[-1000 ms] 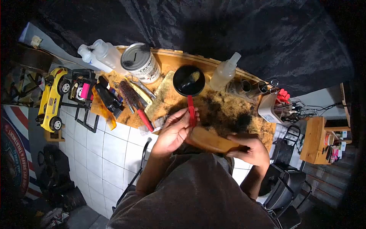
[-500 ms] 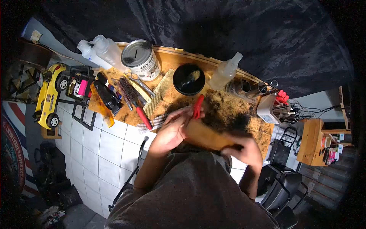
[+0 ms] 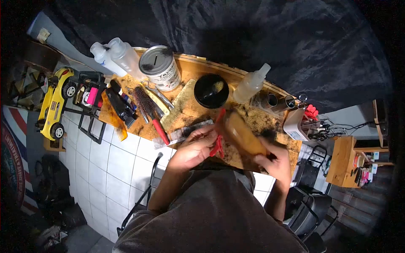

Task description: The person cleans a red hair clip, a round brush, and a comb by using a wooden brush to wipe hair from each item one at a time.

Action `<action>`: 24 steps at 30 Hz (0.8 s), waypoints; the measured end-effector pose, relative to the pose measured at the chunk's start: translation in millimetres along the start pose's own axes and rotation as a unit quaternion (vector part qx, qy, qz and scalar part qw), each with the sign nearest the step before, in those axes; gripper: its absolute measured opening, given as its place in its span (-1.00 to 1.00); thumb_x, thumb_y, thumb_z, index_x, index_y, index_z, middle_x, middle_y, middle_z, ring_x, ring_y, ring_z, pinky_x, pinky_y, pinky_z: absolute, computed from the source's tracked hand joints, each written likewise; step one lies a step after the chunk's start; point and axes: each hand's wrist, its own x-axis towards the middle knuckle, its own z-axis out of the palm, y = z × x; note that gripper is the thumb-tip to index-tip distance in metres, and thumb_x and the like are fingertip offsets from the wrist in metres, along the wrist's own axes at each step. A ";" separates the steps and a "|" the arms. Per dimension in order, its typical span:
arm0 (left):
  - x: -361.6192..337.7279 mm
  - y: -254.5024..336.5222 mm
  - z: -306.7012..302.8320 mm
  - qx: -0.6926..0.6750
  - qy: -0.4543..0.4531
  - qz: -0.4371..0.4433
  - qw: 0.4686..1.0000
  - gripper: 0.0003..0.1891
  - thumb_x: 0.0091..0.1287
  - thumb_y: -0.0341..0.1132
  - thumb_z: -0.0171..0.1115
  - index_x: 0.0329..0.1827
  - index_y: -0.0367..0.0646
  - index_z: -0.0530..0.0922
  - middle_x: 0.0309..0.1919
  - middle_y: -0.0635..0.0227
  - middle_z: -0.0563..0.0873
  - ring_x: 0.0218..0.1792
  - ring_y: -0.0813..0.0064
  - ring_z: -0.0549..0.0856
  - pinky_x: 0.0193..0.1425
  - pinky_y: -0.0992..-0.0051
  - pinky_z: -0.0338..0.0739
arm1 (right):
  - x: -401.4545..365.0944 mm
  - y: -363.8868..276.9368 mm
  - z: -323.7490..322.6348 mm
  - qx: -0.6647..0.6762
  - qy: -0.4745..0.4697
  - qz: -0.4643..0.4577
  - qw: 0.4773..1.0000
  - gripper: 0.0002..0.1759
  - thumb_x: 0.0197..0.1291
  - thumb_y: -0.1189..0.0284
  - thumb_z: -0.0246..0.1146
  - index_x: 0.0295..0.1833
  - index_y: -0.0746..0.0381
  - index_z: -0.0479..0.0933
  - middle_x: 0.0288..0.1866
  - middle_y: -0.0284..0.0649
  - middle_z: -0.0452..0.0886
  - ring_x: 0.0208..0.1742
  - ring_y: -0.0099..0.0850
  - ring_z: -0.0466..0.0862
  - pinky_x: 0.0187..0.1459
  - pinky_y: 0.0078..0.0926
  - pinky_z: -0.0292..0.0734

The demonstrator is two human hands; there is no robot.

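up swings the amber piece (image 3: 244, 134), tilted steeper than half a second ago! from my remote seat i see a black round container (image 3: 203, 97) just past its upper end, a cloudy bottle (image 3: 249, 87) beyond, a silver comb (image 3: 182, 135) crowding the left hand (image 3: 195, 148), which pinches a red tool (image 3: 218, 146). smooth, rounded, motion-blurred, the piece hangs over the dark-speckled table (image 3: 265, 121), its near end gripped by the right hand (image 3: 276, 161).

The slim tool (image 3: 217, 146) is bright red; the broad tool (image 3: 242, 133), amber-brown; the counter (image 3: 295, 146), orange-tan blotched with black; the can (image 3: 157, 63), silver-grey with a white, dark-lettered label (image 3: 169, 77); the toy car (image 3: 55, 105), yellow with black tyres (image 3: 57, 131); the tiled floor (image 3: 120, 166), white, gridded by dark lines.
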 end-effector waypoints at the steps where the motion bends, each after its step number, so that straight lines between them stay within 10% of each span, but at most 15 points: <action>1: 0.6 -1.2 0.7 -0.001 -0.003 -0.001 1.000 -0.60 0.40 -0.35 0.08 0.27 -0.24 0.35 0.11 0.32 0.55 0.11 0.55 0.53 0.21 0.50 0.40 | 5.1 -6.9 6.2 -0.027 0.056 0.032 0.998 -0.46 0.02 0.36 0.43 0.12 0.34 0.51 -0.11 -0.01 0.68 -0.09 -0.52 0.64 -0.01 -0.55 0.48; 8: -4.0 8.8 5.3 -0.019 0.093 0.069 0.993 -0.59 0.40 -0.33 0.06 0.28 -0.26 0.33 0.07 0.30 0.54 0.04 0.57 0.56 0.08 0.55 0.50 | -1.2 -2.7 9.6 -0.053 -0.111 0.039 0.992 -0.46 -0.13 0.47 0.49 0.04 0.41 0.54 -0.09 -0.06 0.66 -0.09 -0.46 0.61 -0.05 -0.54 0.47; 10: -5.9 11.0 -8.3 -0.106 -0.063 0.074 0.990 -0.60 0.42 -0.33 0.04 0.28 -0.26 0.32 0.06 0.29 0.54 0.00 0.59 0.57 0.01 0.58 0.54 | -2.9 -6.2 3.5 -0.042 -0.147 0.040 0.987 -0.44 -0.19 0.46 0.53 -0.01 0.41 0.57 -0.09 -0.02 0.66 -0.07 -0.41 0.63 -0.02 -0.51 0.48; 17: -16.3 2.0 20.3 0.047 0.035 0.003 0.998 -0.70 0.42 -0.34 0.04 0.15 -0.26 0.46 -0.01 0.25 0.62 0.02 0.49 0.60 0.07 0.43 0.53 | 3.7 -12.6 21.3 -0.035 0.097 0.056 0.993 -0.48 -0.02 0.36 0.45 0.06 0.35 0.54 -0.07 -0.03 0.66 -0.05 -0.41 0.67 0.04 -0.52 0.49; 24: -24.9 14.9 5.3 0.063 0.082 0.046 0.994 -0.67 0.44 -0.36 -0.03 0.21 -0.30 0.40 0.13 0.24 0.55 0.09 0.44 0.58 0.08 0.41 0.54 | -22.6 -7.8 4.1 -0.029 -0.155 0.012 0.987 -0.46 -0.12 0.33 0.50 0.02 0.30 0.58 -0.14 -0.05 0.68 -0.13 -0.38 0.71 -0.03 -0.54 0.51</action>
